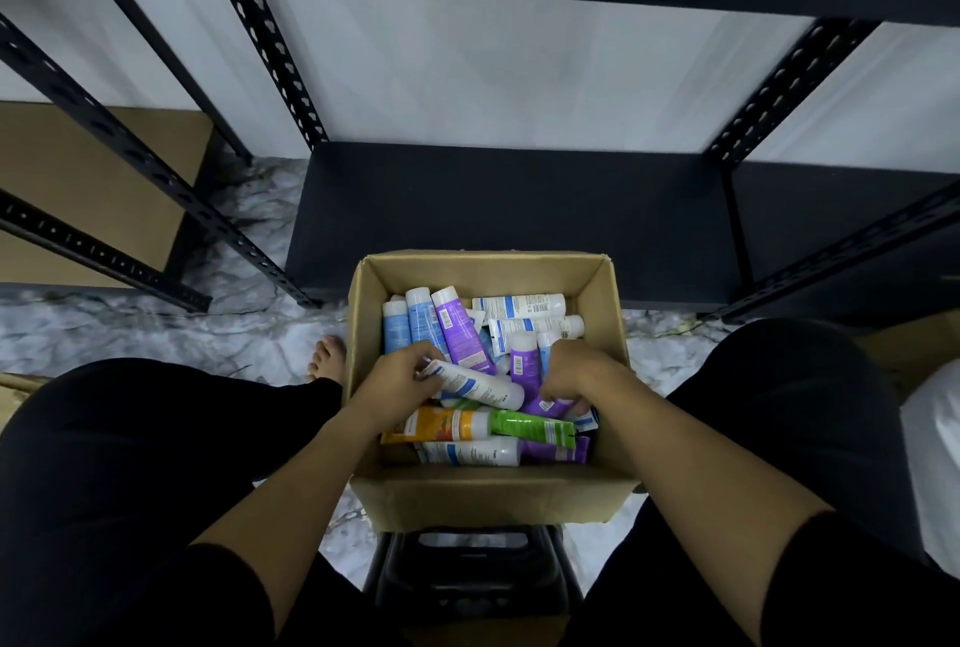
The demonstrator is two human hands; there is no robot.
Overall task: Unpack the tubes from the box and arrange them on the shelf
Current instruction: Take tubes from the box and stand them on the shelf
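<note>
The box stands open on the floor between the knees, directly before the low shelf, probably to keep transfers short; the shelf holds no tubes yet; both hands work inside the box; left hand curls its fingers round a white tube; right hand is curled down among purple tubes, but what it grips cannot be told; visible tubes: one orange, one green, about four purple, roughly eight white or blue; lower layers hidden
</note>
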